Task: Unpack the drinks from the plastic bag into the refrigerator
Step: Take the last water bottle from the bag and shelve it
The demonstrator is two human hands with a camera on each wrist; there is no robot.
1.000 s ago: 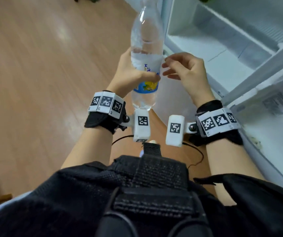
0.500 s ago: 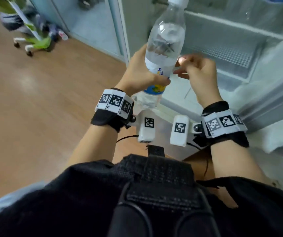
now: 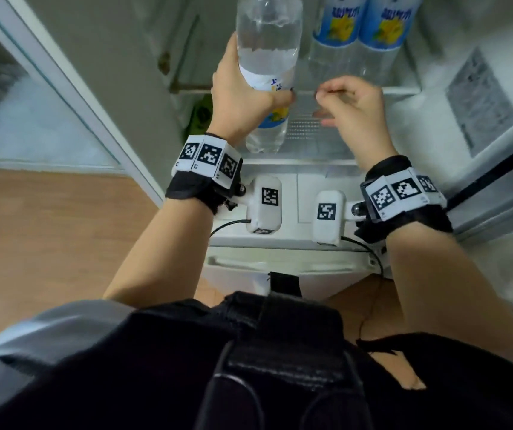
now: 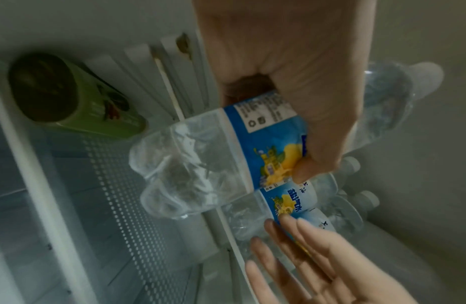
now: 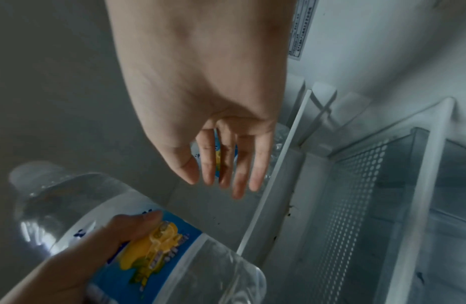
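Observation:
My left hand (image 3: 245, 97) grips a clear bottle (image 3: 267, 54) with a blue and yellow label, thumb across the label. It holds the bottle upright in front of the open refrigerator's upper shelf (image 3: 401, 90). In the left wrist view the bottle (image 4: 221, 156) hangs just left of two same-label bottles (image 4: 296, 199) standing on that shelf, which also show in the head view as two bottles (image 3: 357, 26). My right hand (image 3: 345, 107) hovers beside the held bottle with relaxed fingers (image 5: 226, 164) and holds nothing. The plastic bag is out of view.
A green can (image 4: 75, 98) sits on the lower level at the left, over a perforated shelf (image 3: 304, 128). The refrigerator's side wall (image 3: 109, 57) stands left, the open door (image 3: 481, 100) with a printed sticker right. Wooden floor (image 3: 47, 237) lies to the left.
The view has swung up from the floor into the refrigerator. My left hand has carried the bottle up to the upper shelf. My right hand has drifted right, away from the bottle.

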